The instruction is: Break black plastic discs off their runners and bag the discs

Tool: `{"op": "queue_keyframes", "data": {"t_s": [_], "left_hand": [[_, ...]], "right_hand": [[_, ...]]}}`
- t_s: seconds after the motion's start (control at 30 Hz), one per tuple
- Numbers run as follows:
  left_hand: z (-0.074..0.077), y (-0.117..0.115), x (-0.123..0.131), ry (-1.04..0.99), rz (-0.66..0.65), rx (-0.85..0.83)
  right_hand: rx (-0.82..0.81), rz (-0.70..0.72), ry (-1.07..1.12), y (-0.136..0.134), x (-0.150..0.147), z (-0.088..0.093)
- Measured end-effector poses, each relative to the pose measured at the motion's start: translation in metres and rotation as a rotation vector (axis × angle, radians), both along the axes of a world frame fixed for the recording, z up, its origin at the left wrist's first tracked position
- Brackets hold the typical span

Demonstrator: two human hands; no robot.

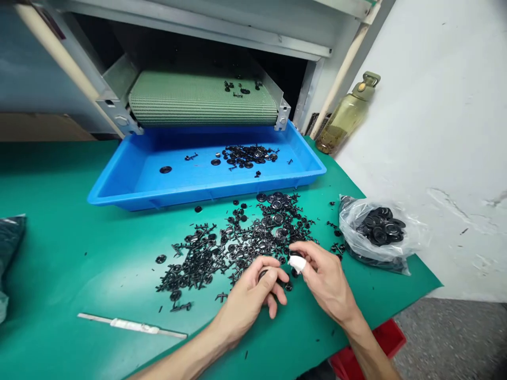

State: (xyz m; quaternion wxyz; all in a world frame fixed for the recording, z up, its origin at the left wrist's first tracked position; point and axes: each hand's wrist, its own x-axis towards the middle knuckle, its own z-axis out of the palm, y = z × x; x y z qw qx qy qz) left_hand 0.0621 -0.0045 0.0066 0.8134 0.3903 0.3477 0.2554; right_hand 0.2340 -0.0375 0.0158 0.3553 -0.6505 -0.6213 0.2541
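My left hand [257, 287] is closed on a small round black plastic part [262, 274], mostly covered by the thumb and fingers. To its right, my right hand [322, 277] pinches another round black plastic part [296, 254] between finger and thumb; the thumb wears a white wrap [297, 262]. Both hands hover at the near right side of a spread pile of small black plastic parts [253, 240], some discs and some thin branched pieces. A few loose bits lie on the green table just under the fingers.
Behind the pile stands a blue tray [130, 195] with more black parts, below a green conveyor belt [178, 100]. A clear bag [348, 221] of black discs sits right, near a bottle [344, 116]. A white-wrapped thin tool [134, 325] lies left; a red bin [390, 340] is below.
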Motion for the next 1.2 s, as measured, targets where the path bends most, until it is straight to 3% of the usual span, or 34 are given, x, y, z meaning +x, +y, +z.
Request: {"op": "queue_keyframes", "data": {"t_s": [0.13, 0.43, 0.53, 0.67, 0.83, 1.03, 1.2], "left_hand": [[-0.002, -0.003, -0.001, 0.041, -0.089, 0.105], [-0.006, -0.008, -0.003, 0.087, -0.066, 0.057], [-0.011, -0.009, -0.001, 0.035, -0.047, 0.016], [-0.011, -0.006, -0.002, 0.044, 0.017, -0.01], [-0.006, 0.0, -0.002, -0.021, 0.08, -0.117], [-0.005, 0.007, -0.004, -0.086, 0.096, -0.177], [-0.003, 0.008, -0.002, -0.087, 0.096, -0.199]], "right_hand": [[0.003, 0.049, 0.118, -0.012, -0.017, 0.003], [0.102, 0.186, -0.102, -0.027, -0.026, 0.006], [0.158, 0.148, -0.151, -0.026, -0.033, 0.002], [0.07, 0.081, -0.107, -0.017, -0.021, -0.005], [-0.016, -0.101, -0.533, 0.01, 0.015, -0.009], [-0.031, -0.084, -0.642, 0.032, 0.023, -0.009], [0.117, -0.062, -0.615, 0.013, 0.006, -0.004]]}}
